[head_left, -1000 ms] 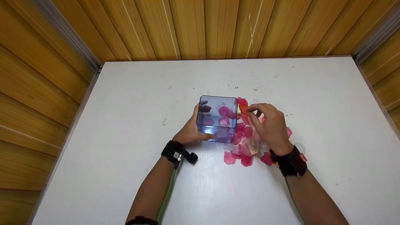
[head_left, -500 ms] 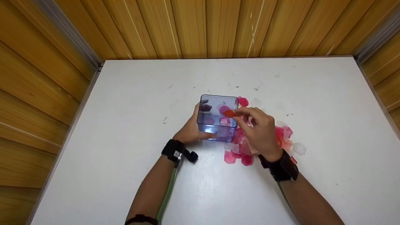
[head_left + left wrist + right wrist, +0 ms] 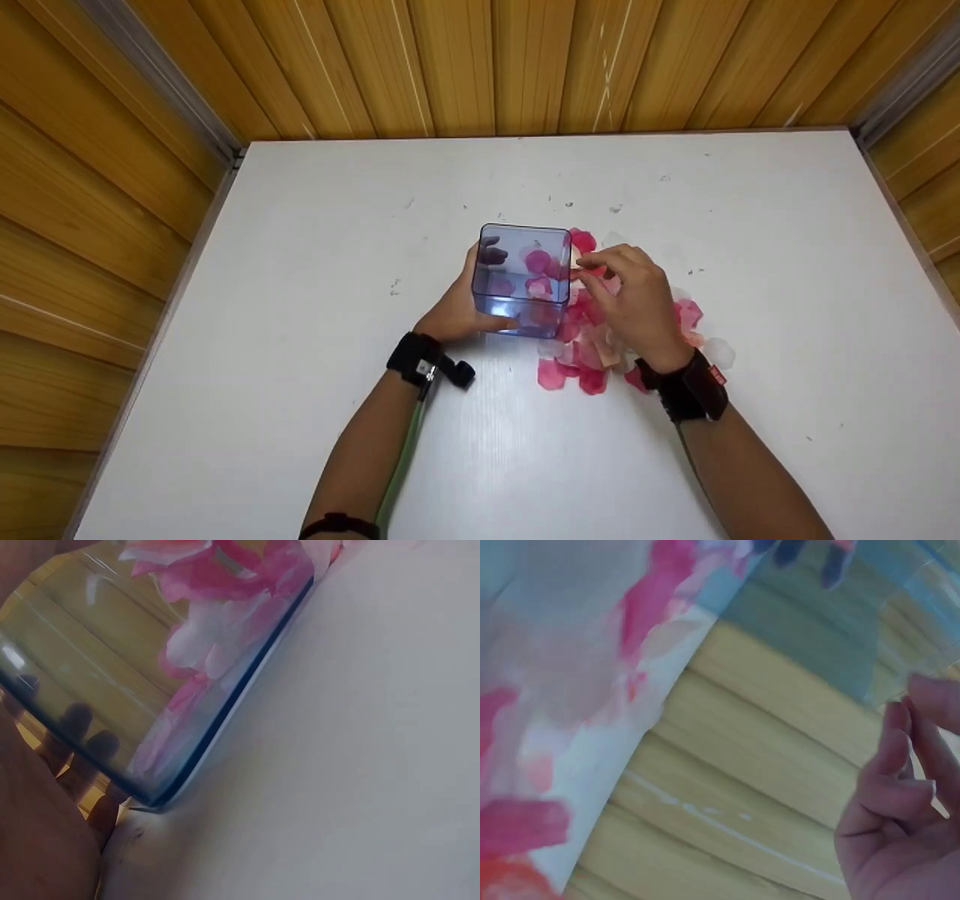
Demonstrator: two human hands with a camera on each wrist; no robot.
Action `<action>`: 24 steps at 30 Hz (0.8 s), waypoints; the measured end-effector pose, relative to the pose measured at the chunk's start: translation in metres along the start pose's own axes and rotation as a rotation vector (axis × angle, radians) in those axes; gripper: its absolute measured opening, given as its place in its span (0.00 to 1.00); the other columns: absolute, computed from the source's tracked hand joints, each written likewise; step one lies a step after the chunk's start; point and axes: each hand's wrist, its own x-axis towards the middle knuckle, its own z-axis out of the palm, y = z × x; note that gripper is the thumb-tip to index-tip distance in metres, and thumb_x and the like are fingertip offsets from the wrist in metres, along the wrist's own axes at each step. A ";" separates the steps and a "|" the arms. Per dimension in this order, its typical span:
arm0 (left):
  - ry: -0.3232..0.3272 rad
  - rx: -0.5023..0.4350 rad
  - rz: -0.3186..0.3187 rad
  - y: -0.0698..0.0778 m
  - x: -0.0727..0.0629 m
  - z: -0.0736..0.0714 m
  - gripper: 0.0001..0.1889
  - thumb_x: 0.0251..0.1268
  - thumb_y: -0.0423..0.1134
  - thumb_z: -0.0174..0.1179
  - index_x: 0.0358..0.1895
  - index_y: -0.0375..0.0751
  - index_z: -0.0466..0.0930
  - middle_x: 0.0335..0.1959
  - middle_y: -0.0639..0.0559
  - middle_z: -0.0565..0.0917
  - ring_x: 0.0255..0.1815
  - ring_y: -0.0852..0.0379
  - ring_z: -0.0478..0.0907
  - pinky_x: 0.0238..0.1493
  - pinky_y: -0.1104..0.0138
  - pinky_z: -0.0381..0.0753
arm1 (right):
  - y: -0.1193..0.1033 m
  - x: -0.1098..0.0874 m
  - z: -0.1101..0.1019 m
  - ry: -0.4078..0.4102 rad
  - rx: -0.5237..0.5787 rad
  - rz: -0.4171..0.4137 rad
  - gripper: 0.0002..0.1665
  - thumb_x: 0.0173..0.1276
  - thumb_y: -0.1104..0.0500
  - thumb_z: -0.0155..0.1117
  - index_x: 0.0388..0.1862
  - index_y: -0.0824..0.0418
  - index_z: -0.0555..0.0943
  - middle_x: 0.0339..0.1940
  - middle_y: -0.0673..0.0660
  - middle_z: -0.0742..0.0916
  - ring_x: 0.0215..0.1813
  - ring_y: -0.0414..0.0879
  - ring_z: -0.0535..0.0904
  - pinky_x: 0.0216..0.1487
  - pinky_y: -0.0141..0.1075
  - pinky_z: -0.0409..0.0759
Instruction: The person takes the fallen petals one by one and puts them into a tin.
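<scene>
My left hand (image 3: pixel 454 307) grips a clear blue square plastic box (image 3: pixel 496 309) from its left side, with the thumb along the front wall. Through the wall in the left wrist view, fingers show behind the box and pink and white artificial petals (image 3: pixel 217 637) lie inside. My right hand (image 3: pixel 637 300) hovers at the box's right rim, thumb and index finger a little apart. No petal shows between its fingertips in the right wrist view. Beneath that hand, a loose pile of pink, red, peach and white petals (image 3: pixel 592 381) spreads on the table, partly hidden by it.
The white table (image 3: pixel 300 315) carries small dark marks. Wood-patterned panels (image 3: pixel 450 67) rise behind it and at both sides. A pale translucent petal (image 3: pixel 718 352) lies at the pile's right edge. Each wrist wears a black strap, and a green cable runs along the left forearm.
My right hand carried an orange petal left over the box, let it go, and drew back right to the rim. The left hand and box stayed nearly in place.
</scene>
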 end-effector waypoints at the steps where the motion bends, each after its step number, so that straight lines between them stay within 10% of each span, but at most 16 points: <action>1: 0.000 -0.002 -0.003 0.000 0.000 0.000 0.67 0.42 0.40 0.85 0.81 0.48 0.43 0.73 0.39 0.64 0.67 0.45 0.72 0.67 0.55 0.75 | 0.002 0.000 -0.001 -0.046 -0.035 0.037 0.12 0.64 0.68 0.76 0.47 0.67 0.89 0.41 0.60 0.87 0.44 0.54 0.80 0.43 0.40 0.80; 10: -0.007 -0.011 0.003 0.001 0.000 0.000 0.66 0.42 0.40 0.85 0.81 0.47 0.43 0.74 0.39 0.64 0.68 0.45 0.71 0.67 0.55 0.75 | 0.015 -0.008 0.011 -0.355 -0.202 0.180 0.15 0.64 0.67 0.75 0.50 0.66 0.89 0.44 0.61 0.81 0.53 0.56 0.76 0.51 0.47 0.82; 24: -0.003 0.015 -0.001 -0.001 0.000 0.000 0.66 0.42 0.43 0.84 0.81 0.47 0.44 0.74 0.41 0.64 0.70 0.47 0.68 0.69 0.56 0.73 | 0.013 -0.002 0.000 -0.188 -0.163 0.209 0.09 0.68 0.66 0.72 0.46 0.66 0.89 0.41 0.63 0.81 0.50 0.57 0.77 0.49 0.49 0.84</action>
